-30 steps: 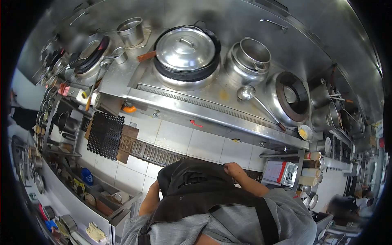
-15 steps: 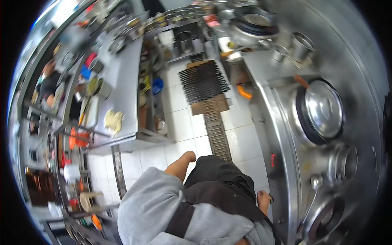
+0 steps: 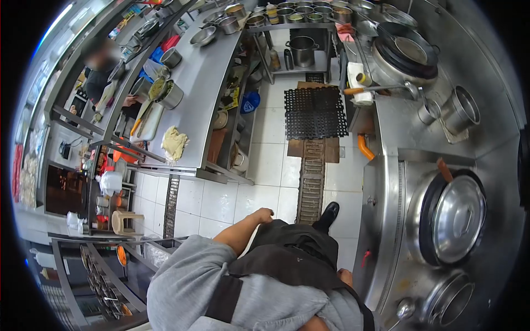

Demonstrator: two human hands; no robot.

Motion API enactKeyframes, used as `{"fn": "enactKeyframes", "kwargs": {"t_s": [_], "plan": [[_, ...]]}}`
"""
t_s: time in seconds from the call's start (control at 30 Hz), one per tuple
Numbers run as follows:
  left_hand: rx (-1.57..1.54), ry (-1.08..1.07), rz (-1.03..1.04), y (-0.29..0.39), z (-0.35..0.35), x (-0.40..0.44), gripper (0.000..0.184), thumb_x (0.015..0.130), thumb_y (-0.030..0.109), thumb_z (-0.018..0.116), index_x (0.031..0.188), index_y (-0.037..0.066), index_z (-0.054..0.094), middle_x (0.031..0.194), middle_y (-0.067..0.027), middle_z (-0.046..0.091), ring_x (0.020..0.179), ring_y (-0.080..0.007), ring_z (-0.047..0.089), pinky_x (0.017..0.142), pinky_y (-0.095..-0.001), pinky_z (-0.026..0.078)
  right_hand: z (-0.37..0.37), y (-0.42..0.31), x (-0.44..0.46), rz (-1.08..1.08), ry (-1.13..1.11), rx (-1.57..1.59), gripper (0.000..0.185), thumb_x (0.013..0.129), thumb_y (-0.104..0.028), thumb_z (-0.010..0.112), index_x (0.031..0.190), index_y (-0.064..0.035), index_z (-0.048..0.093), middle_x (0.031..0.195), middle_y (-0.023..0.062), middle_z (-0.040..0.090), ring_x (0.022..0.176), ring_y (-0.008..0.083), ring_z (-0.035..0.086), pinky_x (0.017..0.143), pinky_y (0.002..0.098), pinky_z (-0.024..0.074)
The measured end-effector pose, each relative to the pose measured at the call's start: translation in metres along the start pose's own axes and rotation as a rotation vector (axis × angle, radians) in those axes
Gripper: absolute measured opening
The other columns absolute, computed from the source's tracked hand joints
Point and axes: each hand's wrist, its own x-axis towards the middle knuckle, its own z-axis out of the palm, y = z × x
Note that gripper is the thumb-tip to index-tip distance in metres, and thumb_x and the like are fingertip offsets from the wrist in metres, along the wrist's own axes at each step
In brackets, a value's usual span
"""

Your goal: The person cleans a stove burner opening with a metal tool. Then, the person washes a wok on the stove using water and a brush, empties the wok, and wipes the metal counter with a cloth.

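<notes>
My left hand [image 3: 265,214] hangs in front of the dark apron [image 3: 287,254], over the white tiled floor. Its fingers are curled in, with nothing seen in them. On the other side, my right hand [image 3: 345,277] shows only in part beside the apron, and its fingers are hidden. It is nearest to the front of the steel stove counter [image 3: 381,231]. A black shoe [image 3: 328,216] is stretched forward on the floor.
A steel worktable [image 3: 190,118] stands at left with a yellowish cloth [image 3: 174,144] on it. Ahead lie a floor drain [image 3: 311,182] and a black rubber mat [image 3: 316,113]. A lidded wok [image 3: 458,220] sits at right. Another person [image 3: 99,77] stands beyond the shelving.
The worktable, mat and stove have shifted in the view as my body moves. A shoe has come into sight. My right hand has drawn back, more hidden by the apron.
</notes>
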Motion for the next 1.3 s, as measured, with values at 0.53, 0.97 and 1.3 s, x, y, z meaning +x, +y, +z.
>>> {"fn": "enactKeyframes", "kwargs": {"t_s": [0.53,0.97,1.3], "plan": [[-0.375,0.192,-0.265,-0.001,-0.031,0.012,0.045,0.07,0.027,0.06,0.111,0.009,0.06,0.096,-0.0143,0.066,0.094,-0.0288,0.061,0.085,-0.0347,0.047,-0.164,-0.139,0.188,-0.397,-0.035,-0.125,0.024,0.077,-0.021,0.062,0.095,-0.0069,0.065,0.087,0.0171,0.065,0.087,0.034,0.061,0.08,0.0412,0.0479],[-0.404,0.371,-0.362,-0.158,-0.146,0.086,0.04,0.072,0.029,0.06,0.106,0.01,0.062,0.105,-0.0171,0.062,0.099,-0.0323,0.058,0.086,-0.0382,0.046,-0.184,-0.282,0.273,-0.39,0.036,-0.268,0.018,0.076,-0.017,0.056,0.087,-0.0065,0.067,0.085,0.0207,0.063,0.086,0.0372,0.06,0.081,0.0429,0.0474],[-0.488,1.122,-0.101,-0.157,-0.523,0.101,0.039,0.076,0.014,0.06,0.113,0.003,0.056,0.113,-0.0172,0.057,0.106,-0.0319,0.054,0.093,-0.0378,0.042,-0.197,-0.48,0.354,-0.582,-0.033,-0.16,0.018,0.077,-0.018,0.058,0.088,-0.006,0.066,0.089,0.0193,0.063,0.089,0.0354,0.06,0.081,0.0436,0.047]]}}
